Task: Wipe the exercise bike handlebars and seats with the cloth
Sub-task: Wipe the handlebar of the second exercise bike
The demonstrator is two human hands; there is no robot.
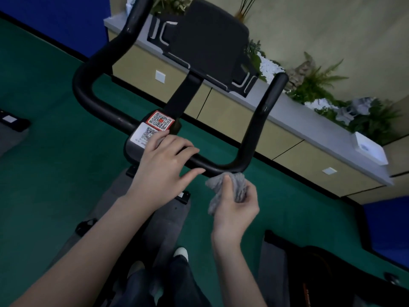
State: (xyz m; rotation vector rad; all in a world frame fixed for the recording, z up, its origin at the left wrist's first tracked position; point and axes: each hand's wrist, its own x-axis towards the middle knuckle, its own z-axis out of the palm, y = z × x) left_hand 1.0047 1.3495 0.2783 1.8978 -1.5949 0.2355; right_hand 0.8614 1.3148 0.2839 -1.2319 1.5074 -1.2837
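**Cloth at the lower bar, steadying hand beside it**

Low in the middle of the frame, your right hand (234, 204) pinches the grey cloth (228, 189) in a bunched wad, thumb laid across its front and fingers curled behind. The top of the wad touches, or sits just under, the bottom run of the black handlebar (212, 167), close to the bend where the bar turns up toward its right horn. Bunching it this way looks meant to give you a thick pad to rub with rather than a loose flap.

Your left hand (163, 162) lies on the same bar just left of the cloth, fingers spread and straight over the top, beside the QR stickers (155, 127); I judge it is there to steady the bike while the other hand wipes.

That crossbar's long axis runs from centre-left down to lower right of the frame, and both horns rise toward the top, flanking the console (210, 38). No seat is in view, so the seats look left to wipe.
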